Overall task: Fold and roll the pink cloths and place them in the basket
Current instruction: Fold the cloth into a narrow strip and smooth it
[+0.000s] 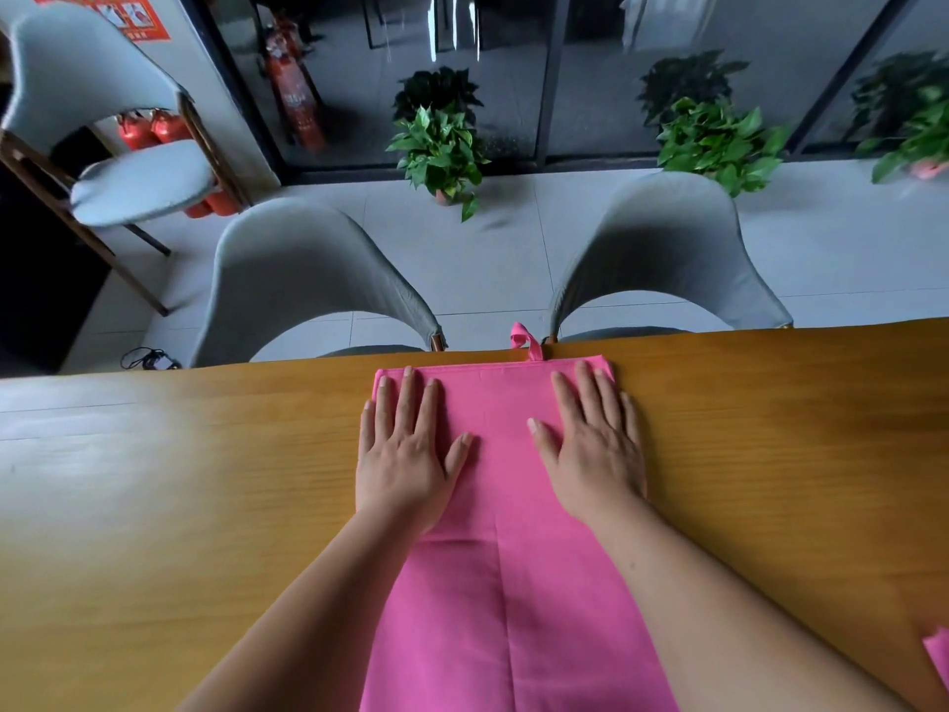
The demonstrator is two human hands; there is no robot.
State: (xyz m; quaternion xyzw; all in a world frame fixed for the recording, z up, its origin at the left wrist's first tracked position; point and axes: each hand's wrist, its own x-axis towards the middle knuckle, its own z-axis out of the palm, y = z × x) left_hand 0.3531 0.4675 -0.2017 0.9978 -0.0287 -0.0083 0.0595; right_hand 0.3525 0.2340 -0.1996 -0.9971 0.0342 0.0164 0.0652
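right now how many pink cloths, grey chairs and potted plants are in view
pink cloths: 2, one only a corner at the right edge
grey chairs: 3
potted plants: 3, glass reflections not counted
total: 8

Single head-worn wide-angle view, looking forward and steeply down over the wooden table (205, 480).

The camera sits above the table's near edge, close enough that both forearms enter from the bottom of the frame, with the left hand (405, 454) and right hand (590, 454) lying flat on the pink cloth (513, 583) at mid-frame. It faces straight across the table to its far edge; beyond that edge grey chairs (308, 269), pale floor (503, 249) and potted plants (441, 151) along a glass wall (580, 69) fill the upper half. The table's far edge bows slightly under the wide lens.
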